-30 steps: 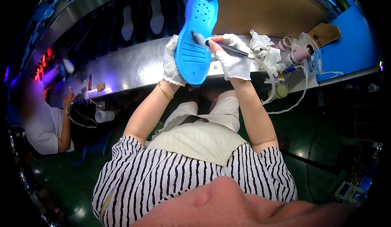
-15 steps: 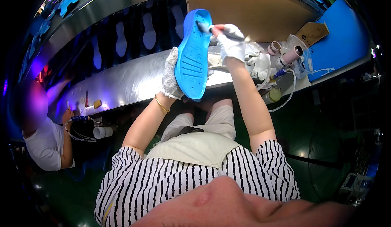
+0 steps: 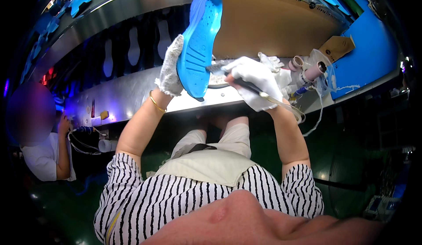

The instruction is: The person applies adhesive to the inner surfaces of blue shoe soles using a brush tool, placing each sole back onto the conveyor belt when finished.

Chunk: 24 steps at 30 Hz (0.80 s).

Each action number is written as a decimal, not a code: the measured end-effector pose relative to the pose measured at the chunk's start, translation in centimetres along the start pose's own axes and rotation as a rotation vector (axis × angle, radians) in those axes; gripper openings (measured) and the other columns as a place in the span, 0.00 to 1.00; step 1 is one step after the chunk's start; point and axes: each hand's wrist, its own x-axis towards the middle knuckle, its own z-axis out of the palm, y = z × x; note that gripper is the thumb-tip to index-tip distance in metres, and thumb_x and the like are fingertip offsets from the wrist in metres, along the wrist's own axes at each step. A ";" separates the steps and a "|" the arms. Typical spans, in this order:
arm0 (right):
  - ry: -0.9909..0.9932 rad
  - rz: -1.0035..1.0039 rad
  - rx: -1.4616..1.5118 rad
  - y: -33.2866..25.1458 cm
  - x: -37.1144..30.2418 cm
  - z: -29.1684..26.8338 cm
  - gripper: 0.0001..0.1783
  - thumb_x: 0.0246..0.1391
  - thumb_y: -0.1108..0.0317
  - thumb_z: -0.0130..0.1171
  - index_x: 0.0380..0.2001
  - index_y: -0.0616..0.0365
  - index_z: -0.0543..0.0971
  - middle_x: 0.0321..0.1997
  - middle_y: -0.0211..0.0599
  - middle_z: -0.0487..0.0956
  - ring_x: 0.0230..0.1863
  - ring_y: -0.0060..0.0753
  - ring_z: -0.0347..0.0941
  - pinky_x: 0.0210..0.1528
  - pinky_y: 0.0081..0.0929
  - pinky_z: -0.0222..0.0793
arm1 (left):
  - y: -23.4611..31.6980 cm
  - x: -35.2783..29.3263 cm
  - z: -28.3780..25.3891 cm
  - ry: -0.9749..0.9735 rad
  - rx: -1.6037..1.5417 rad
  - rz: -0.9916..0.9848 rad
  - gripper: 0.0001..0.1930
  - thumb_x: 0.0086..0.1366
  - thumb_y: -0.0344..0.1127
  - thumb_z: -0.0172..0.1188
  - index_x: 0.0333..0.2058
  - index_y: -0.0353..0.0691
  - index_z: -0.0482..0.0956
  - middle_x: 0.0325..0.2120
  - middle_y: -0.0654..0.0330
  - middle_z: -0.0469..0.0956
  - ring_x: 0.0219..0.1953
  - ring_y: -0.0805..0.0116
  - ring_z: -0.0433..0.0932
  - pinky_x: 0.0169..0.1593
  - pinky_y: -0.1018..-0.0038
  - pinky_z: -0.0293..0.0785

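My left hand [image 3: 170,67], in a white glove, grips a blue shoe sole [image 3: 200,45] by its edge and holds it upright above the metal workbench [image 3: 132,93]. My right hand [image 3: 255,81], also gloved, is closed on a brush-like tool [image 3: 228,76] with a thin cord trailing from it. The tool's tip rests against the lower side edge of the sole.
Behind the sole stands a brown board [image 3: 272,25]. Rolls of tape [image 3: 307,69], a plastic bag and rags lie on the bench at right, next to a blue panel [image 3: 365,56]. Pale sole shapes [image 3: 134,47] sit on the dark conveyor. A person in white [image 3: 44,148] sits at left.
The sole has turned from facing me flat to standing nearly edge-on and higher. My right hand has come down from the sole's top to its lower edge.
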 end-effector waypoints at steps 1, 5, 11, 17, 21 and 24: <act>0.045 0.050 0.014 -0.6 -0.1 -0.8 0.11 0.34 0.83 0.61 0.25 0.58 0.76 0.30 0.41 0.77 0.32 0.39 0.75 0.35 0.28 0.69 | 1.6 0.3 1.3 0.000 0.039 0.027 0.35 0.62 0.63 0.44 0.51 0.33 0.67 0.34 0.47 0.78 0.33 0.59 0.80 0.40 0.68 0.79; 0.240 0.166 -0.019 -1.3 -0.9 -2.4 0.11 0.35 0.84 0.63 0.26 0.59 0.78 0.33 0.40 0.78 0.34 0.34 0.74 0.39 0.25 0.68 | 9.0 6.0 3.6 -0.374 0.115 0.139 0.39 0.62 0.63 0.38 0.58 0.33 0.59 0.47 0.44 0.71 0.45 0.56 0.76 0.49 0.62 0.74; 0.285 0.214 0.013 -1.2 -1.5 -1.2 0.09 0.38 0.82 0.64 0.26 0.60 0.78 0.29 0.38 0.77 0.32 0.31 0.74 0.36 0.23 0.69 | 17.5 19.6 2.0 0.212 2.290 0.630 0.27 0.63 0.47 0.42 0.59 0.45 0.59 0.53 0.52 0.67 0.54 0.58 0.67 0.58 0.64 0.61; 0.312 0.367 0.137 0.5 -3.0 -0.9 0.10 0.39 0.82 0.64 0.27 0.59 0.78 0.30 0.35 0.76 0.33 0.28 0.73 0.37 0.22 0.68 | 18.8 19.7 -3.5 0.560 2.674 0.903 0.27 0.57 0.30 0.49 0.57 0.54 0.64 0.52 0.56 0.68 0.55 0.59 0.66 0.60 0.67 0.60; 0.300 0.368 0.195 1.3 -2.9 0.9 0.10 0.40 0.84 0.62 0.28 0.60 0.77 0.32 0.34 0.76 0.34 0.25 0.73 0.39 0.20 0.68 | 22.8 17.3 -6.3 0.662 2.371 0.362 0.22 0.55 0.31 0.54 0.50 0.53 0.71 0.46 0.55 0.73 0.50 0.56 0.70 0.56 0.68 0.65; 0.350 0.317 0.253 1.5 -2.9 2.6 0.10 0.42 0.84 0.62 0.29 0.59 0.77 0.32 0.34 0.77 0.36 0.24 0.73 0.41 0.19 0.68 | 22.8 15.4 -6.8 0.615 2.353 0.579 0.15 0.55 0.42 0.57 0.41 0.46 0.77 0.38 0.53 0.75 0.43 0.54 0.73 0.51 0.67 0.67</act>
